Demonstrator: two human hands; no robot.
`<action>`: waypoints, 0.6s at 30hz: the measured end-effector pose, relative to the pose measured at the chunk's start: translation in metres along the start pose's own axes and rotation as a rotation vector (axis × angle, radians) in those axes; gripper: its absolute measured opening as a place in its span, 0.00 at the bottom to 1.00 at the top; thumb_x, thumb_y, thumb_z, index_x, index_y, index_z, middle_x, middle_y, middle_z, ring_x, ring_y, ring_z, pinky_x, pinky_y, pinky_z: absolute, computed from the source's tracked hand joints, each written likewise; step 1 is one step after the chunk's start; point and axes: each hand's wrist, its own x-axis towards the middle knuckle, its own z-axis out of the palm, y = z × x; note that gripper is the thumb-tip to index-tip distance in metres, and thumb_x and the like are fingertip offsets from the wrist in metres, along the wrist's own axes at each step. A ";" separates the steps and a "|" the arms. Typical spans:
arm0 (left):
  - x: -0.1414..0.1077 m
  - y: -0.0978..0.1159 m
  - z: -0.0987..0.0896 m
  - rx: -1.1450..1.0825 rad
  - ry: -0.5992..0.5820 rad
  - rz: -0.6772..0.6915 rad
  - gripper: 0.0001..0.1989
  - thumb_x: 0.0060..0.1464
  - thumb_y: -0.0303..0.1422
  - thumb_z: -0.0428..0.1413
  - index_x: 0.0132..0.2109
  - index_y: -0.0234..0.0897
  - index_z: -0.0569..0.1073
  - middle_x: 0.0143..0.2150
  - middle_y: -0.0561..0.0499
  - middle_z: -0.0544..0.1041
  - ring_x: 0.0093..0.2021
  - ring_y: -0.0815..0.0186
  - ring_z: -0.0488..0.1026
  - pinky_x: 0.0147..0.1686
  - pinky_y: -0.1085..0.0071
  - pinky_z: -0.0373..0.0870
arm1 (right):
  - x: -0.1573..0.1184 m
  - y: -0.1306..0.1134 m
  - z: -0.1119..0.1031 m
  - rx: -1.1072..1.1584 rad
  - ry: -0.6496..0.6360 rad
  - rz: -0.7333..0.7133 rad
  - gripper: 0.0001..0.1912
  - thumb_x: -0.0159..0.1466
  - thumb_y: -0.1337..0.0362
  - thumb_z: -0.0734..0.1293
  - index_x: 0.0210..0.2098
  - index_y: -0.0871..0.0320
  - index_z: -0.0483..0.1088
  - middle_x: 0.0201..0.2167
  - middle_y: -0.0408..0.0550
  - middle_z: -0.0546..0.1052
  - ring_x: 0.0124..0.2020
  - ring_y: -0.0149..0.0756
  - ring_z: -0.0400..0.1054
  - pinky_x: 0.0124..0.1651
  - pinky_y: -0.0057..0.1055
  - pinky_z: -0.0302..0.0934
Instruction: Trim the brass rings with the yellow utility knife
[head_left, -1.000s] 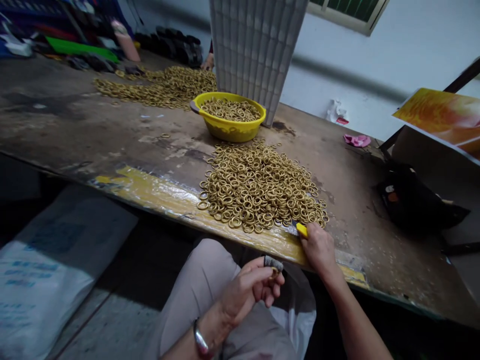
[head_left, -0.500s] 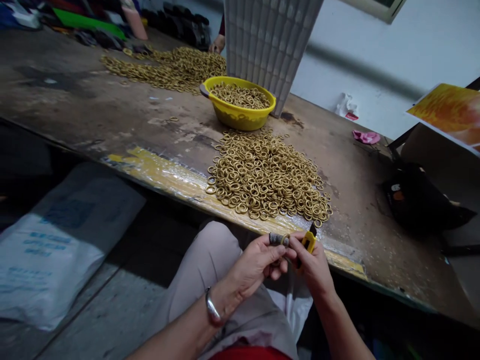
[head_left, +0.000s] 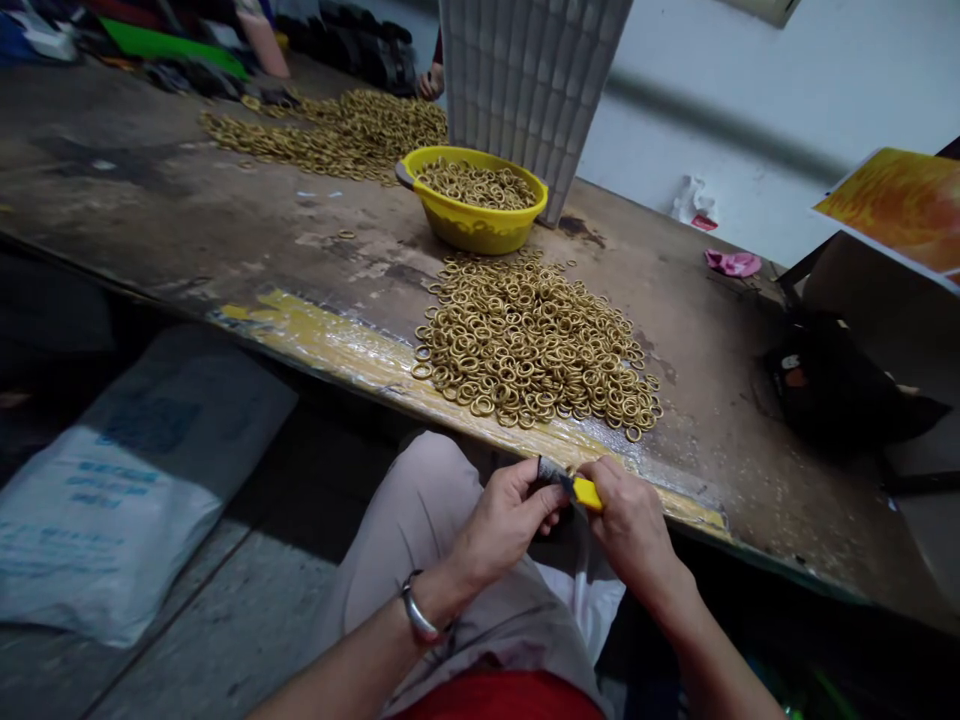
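Observation:
My right hand [head_left: 631, 515] is closed around a yellow utility knife [head_left: 588, 494], its dark blade directed left toward my left fingers. Above my lap, my left hand [head_left: 504, 522] is closed in a pinch, with a grey wrap [head_left: 552, 473] on its index finger. A small gold-coloured ring [head_left: 571, 471] shows at those fingertips, partly covered by the knife and fingers. Just beyond both hands, a heap of gold-coloured rings [head_left: 534, 345] lies near the table's front edge.
A yellow basin [head_left: 480, 238] of rings stands behind the heap, against an upright grey ribbed panel [head_left: 525, 90]. Farther left lies another ring pile [head_left: 337, 140], near another person's hand [head_left: 431, 82]. A black bag [head_left: 840, 385] sits at right; a white sack [head_left: 150, 480] lies below left.
My right hand has turned the knife from pointing up to pointing left, bringing the blade to the ring at my left fingertips. My left hand has barely moved.

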 end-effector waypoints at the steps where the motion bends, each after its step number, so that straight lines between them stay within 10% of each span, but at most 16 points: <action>1: -0.003 0.003 -0.001 0.050 -0.006 0.028 0.12 0.53 0.39 0.59 0.33 0.33 0.72 0.24 0.55 0.68 0.24 0.72 0.63 0.24 0.75 0.62 | 0.001 0.005 0.001 -0.041 -0.008 0.022 0.11 0.58 0.76 0.61 0.35 0.56 0.69 0.31 0.46 0.74 0.30 0.35 0.67 0.32 0.29 0.53; 6: -0.013 0.017 -0.006 0.175 -0.139 0.126 0.09 0.55 0.32 0.56 0.28 0.35 0.68 0.26 0.54 0.65 0.29 0.71 0.61 0.29 0.74 0.60 | 0.012 0.056 0.001 -0.233 0.041 0.290 0.13 0.56 0.78 0.60 0.34 0.58 0.70 0.28 0.48 0.74 0.26 0.35 0.64 0.30 0.30 0.49; 11: 0.001 -0.005 -0.006 -0.004 -0.122 -0.025 0.16 0.55 0.43 0.58 0.30 0.34 0.68 0.24 0.55 0.65 0.24 0.73 0.58 0.24 0.75 0.55 | 0.043 0.081 0.000 -0.129 0.239 0.193 0.09 0.61 0.71 0.60 0.38 0.58 0.71 0.34 0.49 0.74 0.34 0.38 0.66 0.35 0.30 0.54; 18: 0.012 -0.014 -0.009 -0.336 -0.137 -0.189 0.16 0.51 0.42 0.62 0.37 0.33 0.69 0.29 0.51 0.73 0.23 0.74 0.64 0.20 0.78 0.58 | 0.076 0.086 0.008 -0.108 0.144 0.225 0.08 0.63 0.66 0.62 0.30 0.58 0.70 0.31 0.48 0.71 0.30 0.35 0.62 0.33 0.30 0.51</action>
